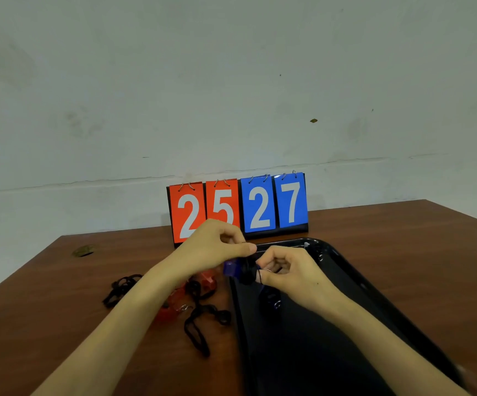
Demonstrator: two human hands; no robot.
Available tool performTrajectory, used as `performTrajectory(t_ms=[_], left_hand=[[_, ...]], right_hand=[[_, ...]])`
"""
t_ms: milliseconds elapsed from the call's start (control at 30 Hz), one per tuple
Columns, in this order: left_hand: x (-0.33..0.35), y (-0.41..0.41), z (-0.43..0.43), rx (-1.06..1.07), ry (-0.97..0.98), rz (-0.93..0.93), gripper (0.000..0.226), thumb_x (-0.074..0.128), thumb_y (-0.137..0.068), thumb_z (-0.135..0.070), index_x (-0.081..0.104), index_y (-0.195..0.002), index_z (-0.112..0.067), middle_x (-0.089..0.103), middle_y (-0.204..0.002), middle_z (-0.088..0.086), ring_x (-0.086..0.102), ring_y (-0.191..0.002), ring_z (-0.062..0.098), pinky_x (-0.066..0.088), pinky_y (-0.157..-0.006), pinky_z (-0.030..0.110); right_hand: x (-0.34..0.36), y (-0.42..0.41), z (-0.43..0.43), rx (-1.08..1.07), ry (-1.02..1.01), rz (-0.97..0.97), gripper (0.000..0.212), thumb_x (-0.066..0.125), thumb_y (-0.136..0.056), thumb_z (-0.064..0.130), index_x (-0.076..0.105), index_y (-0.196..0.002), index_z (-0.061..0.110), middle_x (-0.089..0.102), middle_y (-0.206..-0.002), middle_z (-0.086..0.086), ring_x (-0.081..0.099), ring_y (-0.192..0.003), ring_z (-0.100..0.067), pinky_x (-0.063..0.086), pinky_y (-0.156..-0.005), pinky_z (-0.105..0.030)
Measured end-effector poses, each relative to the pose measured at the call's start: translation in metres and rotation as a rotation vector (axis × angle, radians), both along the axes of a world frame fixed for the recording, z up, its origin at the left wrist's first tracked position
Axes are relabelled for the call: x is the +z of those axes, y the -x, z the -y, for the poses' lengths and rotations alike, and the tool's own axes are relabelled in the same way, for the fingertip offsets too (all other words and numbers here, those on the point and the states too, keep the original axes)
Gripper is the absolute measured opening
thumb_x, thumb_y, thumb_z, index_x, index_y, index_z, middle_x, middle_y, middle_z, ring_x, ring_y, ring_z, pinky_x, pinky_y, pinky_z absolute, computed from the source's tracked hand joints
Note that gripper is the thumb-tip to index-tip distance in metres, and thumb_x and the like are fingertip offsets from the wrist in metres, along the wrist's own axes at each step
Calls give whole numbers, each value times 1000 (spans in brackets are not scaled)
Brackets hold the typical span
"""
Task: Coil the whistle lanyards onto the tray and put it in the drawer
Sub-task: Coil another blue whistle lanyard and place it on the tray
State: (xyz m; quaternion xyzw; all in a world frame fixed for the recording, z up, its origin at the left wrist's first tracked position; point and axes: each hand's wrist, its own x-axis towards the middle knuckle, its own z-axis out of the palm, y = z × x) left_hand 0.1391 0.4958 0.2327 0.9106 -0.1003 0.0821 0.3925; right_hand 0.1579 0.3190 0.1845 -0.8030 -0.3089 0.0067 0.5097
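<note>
Both hands meet above the far left part of the black tray [335, 254]. The tray lies on the right half of the brown desk [60, 324] and runs from the near edge up towards the far edge.

The left hand [217, 247] has its fingers curled and its thumb stretched to the right, and it grips a blue whistle [229, 267] just under the palm. The whistle's black lanyard [247, 272] sits in a tight bundle against it, between the two hands. The right hand [285, 270] is also curled; it pinches the free end of the cord, and one strand crosses a fingertip.

Lower in the tray lies a dark bundle with a small metal ring [273, 301]; what it is stays unclear.

On the bare desk left of the tray's left rim lie red whistles [207, 281] with loose black lanyards [197, 330] tangled round them. Another black cord [121, 288] lies further left, partly behind the left forearm.

A flip scoreboard [260, 207] stands at the far edge against the wall, showing 25 in red and 27 in blue. A small brownish scrap [84, 250] lies near the far left corner.
</note>
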Motion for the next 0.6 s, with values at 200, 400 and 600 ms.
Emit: performTrajectory(t_ms=[200, 400, 600], left_hand=[[7, 7, -5, -66, 670, -466, 15, 69, -75, -20, 65, -81, -6, 65, -80, 12, 61, -52, 12, 54, -49, 19], [6, 6, -1, -20, 915, -548, 10, 55, -89, -5, 64, -90, -2, 66, -77, 17, 63, -52, 15, 57, -51, 24], [7, 2, -5, -29, 921, -580, 12, 54, -89, -2, 62, -94, 4, 66, -86, 21, 69, -64, 22, 60, -57, 28]], right_hand=[[6, -1, 4, 82, -242, -270, 12, 65, -82, 4, 65, -84, 16, 67, -74, 3, 61, -65, -4, 50, -64, -18], [5, -2, 5, 191, -447, -556, 9, 61, -83, 8, 67, -79, 13, 64, -70, -1, 57, -65, -8, 47, -62, -22], [4, -5, 6, 185, -468, -624, 14, 58, -87, 7, 67, -78, 13, 63, -70, 0, 56, -66, -8, 48, -62, -21]])
